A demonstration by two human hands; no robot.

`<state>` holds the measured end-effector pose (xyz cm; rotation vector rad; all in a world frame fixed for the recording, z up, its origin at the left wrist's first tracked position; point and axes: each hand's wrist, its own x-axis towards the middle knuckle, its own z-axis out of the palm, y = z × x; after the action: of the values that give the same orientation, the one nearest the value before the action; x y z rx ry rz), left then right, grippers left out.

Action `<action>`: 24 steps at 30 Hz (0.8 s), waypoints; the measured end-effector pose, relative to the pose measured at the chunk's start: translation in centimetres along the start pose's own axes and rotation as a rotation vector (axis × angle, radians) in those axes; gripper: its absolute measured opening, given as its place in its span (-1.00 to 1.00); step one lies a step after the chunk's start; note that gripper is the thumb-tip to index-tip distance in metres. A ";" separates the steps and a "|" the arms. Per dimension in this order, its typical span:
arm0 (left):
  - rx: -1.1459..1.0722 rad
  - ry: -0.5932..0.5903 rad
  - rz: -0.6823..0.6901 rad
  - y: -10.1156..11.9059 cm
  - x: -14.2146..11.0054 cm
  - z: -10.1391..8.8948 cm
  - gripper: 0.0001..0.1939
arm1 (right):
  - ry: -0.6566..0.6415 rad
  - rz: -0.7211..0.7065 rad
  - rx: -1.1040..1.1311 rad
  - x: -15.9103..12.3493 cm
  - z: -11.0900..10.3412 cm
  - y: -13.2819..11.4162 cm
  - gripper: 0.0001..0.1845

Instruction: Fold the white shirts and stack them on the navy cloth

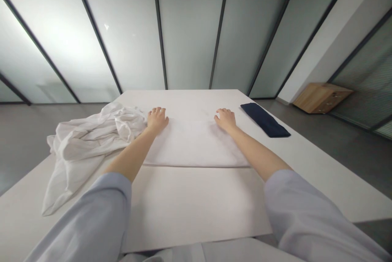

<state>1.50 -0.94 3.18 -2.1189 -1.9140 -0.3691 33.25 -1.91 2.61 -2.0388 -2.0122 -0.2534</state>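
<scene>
From here, the left hand (157, 119) and right hand (226, 119) lie loosely open near the flat white cloth's (196, 145) far corners, mid-surface (196, 205), perhaps steadying it; crumpled white fabric (88, 137) and folded navy fabric (263, 120) flank it, leaving room.

Cannot make out any readable text, label, brand, number or sign anywhere in view.
</scene>
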 end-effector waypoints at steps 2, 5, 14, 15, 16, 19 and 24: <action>-0.048 -0.138 0.079 1.6 -0.6 0.6 -0.45 | -0.129 -0.050 0.039 -0.9 0.5 -2.0 -0.49; -0.071 -0.345 0.032 3.6 -1.8 2.0 -0.29 | -0.328 -0.071 0.063 -2.7 1.8 -4.7 -0.33; -0.050 -0.311 -0.025 1.9 -3.5 3.9 -0.20 | -0.434 -0.058 0.062 -4.0 4.0 -5.4 -0.20; -0.048 -0.264 -0.006 1.8 -3.6 3.7 -0.24 | -0.434 -0.060 0.061 -3.8 4.0 -5.3 -0.20; -0.046 -0.212 0.021 1.9 -3.7 3.5 -0.28 | -0.432 -0.062 0.061 -3.5 4.1 -5.3 -0.20; -0.052 -0.115 0.124 3.0 -4.5 2.5 -0.39 | -0.416 -0.079 0.057 -2.6 4.4 -5.2 -0.20; -0.061 -0.351 0.087 6.3 -5.9 1.8 -0.29 | -0.371 -0.103 0.027 -0.4 4.8 -4.4 -0.24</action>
<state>7.20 -6.36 -0.74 -2.4301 -1.9993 -0.0373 28.51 -0.79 -1.82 -2.0900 -2.3212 0.1447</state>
